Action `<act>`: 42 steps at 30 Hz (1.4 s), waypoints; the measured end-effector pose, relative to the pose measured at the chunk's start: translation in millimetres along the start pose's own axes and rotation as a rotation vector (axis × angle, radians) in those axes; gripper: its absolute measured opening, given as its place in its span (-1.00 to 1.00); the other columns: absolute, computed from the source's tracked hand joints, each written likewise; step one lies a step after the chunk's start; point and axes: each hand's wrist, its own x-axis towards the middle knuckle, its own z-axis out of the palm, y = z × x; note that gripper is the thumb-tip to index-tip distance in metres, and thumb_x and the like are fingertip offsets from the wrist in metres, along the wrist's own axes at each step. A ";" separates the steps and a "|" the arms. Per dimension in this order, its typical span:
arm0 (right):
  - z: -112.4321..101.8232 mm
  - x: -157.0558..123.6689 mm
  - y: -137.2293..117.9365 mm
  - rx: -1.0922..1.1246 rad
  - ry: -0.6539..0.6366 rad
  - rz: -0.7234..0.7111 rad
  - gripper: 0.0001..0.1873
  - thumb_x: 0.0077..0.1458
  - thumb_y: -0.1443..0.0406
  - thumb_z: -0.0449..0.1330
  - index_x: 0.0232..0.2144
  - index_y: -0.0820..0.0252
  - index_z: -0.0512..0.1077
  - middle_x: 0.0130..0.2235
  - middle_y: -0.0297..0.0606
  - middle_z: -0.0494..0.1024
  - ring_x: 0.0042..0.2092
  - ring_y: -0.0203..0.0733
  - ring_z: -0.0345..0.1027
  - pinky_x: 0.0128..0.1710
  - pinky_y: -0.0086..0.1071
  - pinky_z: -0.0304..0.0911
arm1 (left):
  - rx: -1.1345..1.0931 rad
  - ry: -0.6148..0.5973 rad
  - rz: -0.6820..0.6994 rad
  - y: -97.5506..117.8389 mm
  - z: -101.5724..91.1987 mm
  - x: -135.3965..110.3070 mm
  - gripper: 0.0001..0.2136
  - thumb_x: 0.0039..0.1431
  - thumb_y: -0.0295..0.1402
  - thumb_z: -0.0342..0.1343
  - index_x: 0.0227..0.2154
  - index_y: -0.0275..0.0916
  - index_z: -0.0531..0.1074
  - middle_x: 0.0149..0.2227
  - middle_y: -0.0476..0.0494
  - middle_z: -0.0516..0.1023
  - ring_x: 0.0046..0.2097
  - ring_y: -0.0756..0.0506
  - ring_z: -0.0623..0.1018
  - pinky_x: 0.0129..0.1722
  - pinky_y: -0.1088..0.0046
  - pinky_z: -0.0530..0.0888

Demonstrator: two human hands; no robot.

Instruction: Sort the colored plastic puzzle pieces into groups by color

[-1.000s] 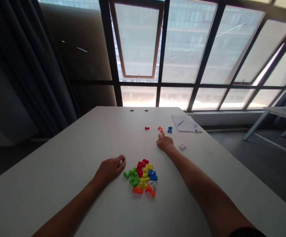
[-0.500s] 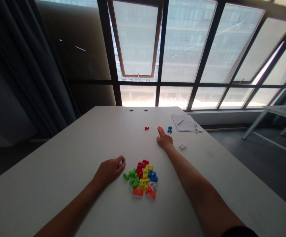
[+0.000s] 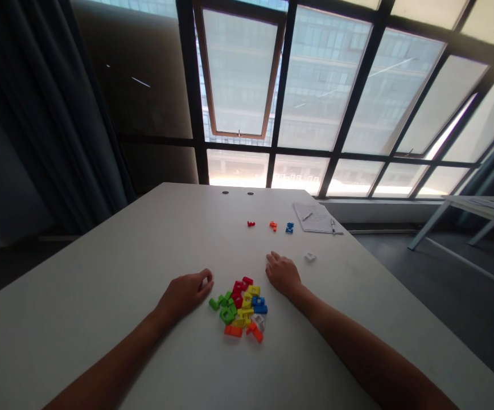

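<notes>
My left hand (image 3: 185, 295) rests on the white table (image 3: 102, 319) with its fingers loosely curled, just left of a heap of colored plastic puzzle pieces (image 3: 238, 310), and shows nothing in it. My right hand (image 3: 283, 274) lies palm down just right of the heap's upper part, holding nothing. Farther off stand a red piece (image 3: 251, 224), an orange piece (image 3: 273, 226) and a blue piece (image 3: 289, 228). A white piece (image 3: 310, 257) lies to the right of my right hand.
A notepad (image 3: 313, 217) with a pen (image 3: 333, 227) and a second small item on it lies at the table's far right. Beyond the table's far edge are large windows (image 3: 302, 85). Another table (image 3: 477, 206) stands to the right, and a dark curtain (image 3: 59, 114) hangs at left.
My right hand has drawn back from the orange piece toward me and now lies beside the heap. The orange piece stays on the table. My left hand has barely moved.
</notes>
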 end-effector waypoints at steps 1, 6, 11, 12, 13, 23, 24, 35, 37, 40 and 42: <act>-1.5 -10.2 -3.2 0.005 0.007 -0.034 -0.54 0.35 0.21 -0.02 0.22 0.20 0.33 0.29 -0.06 0.35 0.08 -0.01 0.39 0.10 -0.19 0.24 | -0.002 0.003 0.005 0.0 -0.3 -0.5 -0.79 0.36 -0.15 -0.07 -0.23 -0.09 0.42 -0.42 0.02 0.56 -0.41 -0.06 0.52 -0.41 0.46 0.20; -10.4 -55.2 -11.0 0.146 0.020 -0.168 -0.55 0.34 0.21 0.01 0.21 0.17 0.36 0.28 -0.07 0.37 0.14 0.00 0.37 0.15 -0.13 0.23 | 0.006 0.018 0.019 -0.4 -0.7 -1.6 -0.80 0.35 -0.17 -0.06 -0.23 -0.09 0.42 -0.41 0.01 0.56 -0.40 -0.06 0.52 -0.41 0.46 0.20; -17.7 -64.9 -7.3 0.447 0.018 -0.192 -0.57 0.34 0.24 0.02 0.19 0.06 0.41 0.24 -0.19 0.44 0.19 -0.06 0.37 0.19 -0.14 0.23 | 0.007 0.013 0.012 -0.7 0.0 -0.3 -0.80 0.34 -0.17 -0.06 -0.22 -0.09 0.42 -0.42 0.02 0.56 -0.40 -0.06 0.51 -0.41 0.46 0.19; -19.5 -64.2 -6.4 0.519 0.022 -0.216 -0.55 0.34 0.26 0.00 0.21 0.05 0.39 0.25 -0.21 0.43 0.20 -0.09 0.37 0.18 -0.17 0.24 | 0.008 0.013 0.011 -0.8 0.3 -0.1 -0.80 0.34 -0.17 -0.06 -0.22 -0.09 0.43 -0.41 0.01 0.56 -0.40 -0.06 0.52 -0.41 0.46 0.19; -21.4 -63.6 -5.9 0.577 0.021 -0.261 -0.53 0.33 0.29 -0.01 0.24 0.03 0.37 0.26 -0.23 0.42 0.20 -0.12 0.37 0.18 -0.20 0.26 | 0.008 0.012 0.009 -0.9 0.5 0.1 -0.80 0.34 -0.17 -0.05 -0.22 -0.09 0.43 -0.40 0.01 0.57 -0.39 -0.06 0.52 -0.41 0.46 0.19; -27.1 -64.1 -11.1 0.615 -0.037 -0.454 -0.55 0.30 0.39 0.00 0.09 -0.07 0.52 0.14 -0.37 0.55 0.09 -0.21 0.50 0.10 -0.33 0.31 | 0.011 0.011 0.010 -2.5 1.5 1.6 -0.79 0.34 -0.16 -0.07 -0.22 -0.09 0.42 -0.42 0.01 0.57 -0.40 -0.06 0.52 -0.42 0.46 0.18; -25.7 -63.7 -11.5 0.610 -0.027 -0.427 -0.55 0.30 0.38 0.00 0.09 -0.06 0.52 0.14 -0.37 0.55 0.09 -0.20 0.49 0.11 -0.32 0.31 | 0.012 0.011 0.011 -2.4 1.3 1.9 -0.79 0.34 -0.16 -0.06 -0.22 -0.09 0.42 -0.42 0.02 0.56 -0.40 -0.06 0.52 -0.42 0.47 0.18; -14.6 -42.2 16.4 0.310 0.083 -0.113 -0.46 0.22 0.38 0.05 0.23 0.00 0.38 0.23 -0.32 0.46 0.11 -0.13 0.48 0.15 -0.24 0.35 | 0.012 0.025 0.021 -3.8 2.0 1.3 -0.80 0.35 -0.15 -0.05 -0.24 -0.07 0.42 -0.45 0.05 0.56 -0.41 -0.06 0.53 -0.42 0.49 0.18; -11.3 -40.0 21.4 0.346 0.125 -0.117 -0.39 0.21 0.39 0.06 0.30 0.02 0.28 0.27 -0.30 0.41 0.19 -0.13 0.40 0.19 -0.24 0.32 | 0.010 0.024 0.020 -3.9 2.0 1.4 -0.80 0.35 -0.15 -0.05 -0.23 -0.07 0.42 -0.44 0.05 0.56 -0.41 -0.06 0.53 -0.42 0.49 0.18; -5.7 -38.6 25.6 0.396 0.227 -0.097 -0.27 0.19 0.39 0.08 0.39 0.09 0.10 0.32 -0.20 0.33 0.25 -0.11 0.33 0.22 -0.22 0.30 | 0.011 0.026 0.021 -4.2 2.7 1.6 -0.80 0.35 -0.15 -0.05 -0.23 -0.07 0.42 -0.43 0.03 0.56 -0.40 -0.06 0.53 -0.42 0.48 0.18; -2.5 -37.9 27.0 0.399 0.276 -0.057 -0.32 0.20 0.38 0.08 0.36 0.15 0.15 0.29 -0.14 0.38 0.22 -0.09 0.37 0.21 -0.19 0.31 | 0.015 0.028 0.026 -4.5 3.3 1.5 -0.80 0.35 -0.16 -0.06 -0.22 -0.08 0.42 -0.42 0.02 0.57 -0.40 -0.06 0.53 -0.41 0.47 0.19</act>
